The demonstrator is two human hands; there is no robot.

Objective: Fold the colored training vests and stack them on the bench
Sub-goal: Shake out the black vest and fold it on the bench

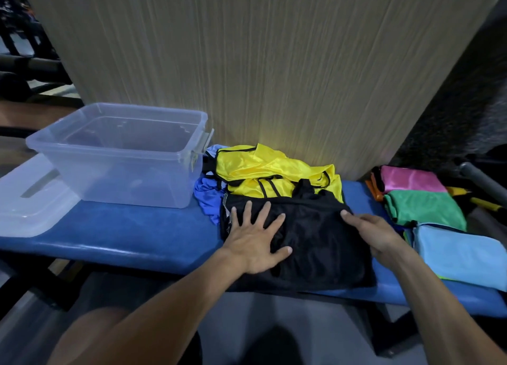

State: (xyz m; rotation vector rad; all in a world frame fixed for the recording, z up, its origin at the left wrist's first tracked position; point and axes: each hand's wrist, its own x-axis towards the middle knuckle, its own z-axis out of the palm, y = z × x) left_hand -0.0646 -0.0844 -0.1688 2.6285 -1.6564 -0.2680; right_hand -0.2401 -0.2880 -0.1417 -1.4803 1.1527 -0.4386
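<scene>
Black vest (315, 244) lies spread on the blue table (131, 233), near the front edge, roughly mid-length, its lower hem hanging a bit over that edge. Left hand (255, 241) rests flat on the vest's left part, fingers straight & splayed, palm down, holding nothing. Right hand (375, 233) sits on the vest's right part w/ fingers curled at the cloth's edge; looks like a pinch on the fabric, but the grip itself is hidden under the hand, so not certain. Behind the black vest, toward the back edge, a crumpled yellow vest (263, 167) w/ black trim, touching it; a blue vest (208, 197) bunched just beside, partly under the yellow one. At the table's right end, folded vests: pink vest (411, 179) toward the back, green vest (425, 208) in front of it, light blue vest (461, 252) nearest the front edge, each overlapping the next. Toward the left end a clear plastic bin (118, 156), its lid (30, 200) lying flat beside it at the far left. Wood-grain wall panel (274, 63) stands behind the back edge.
</scene>
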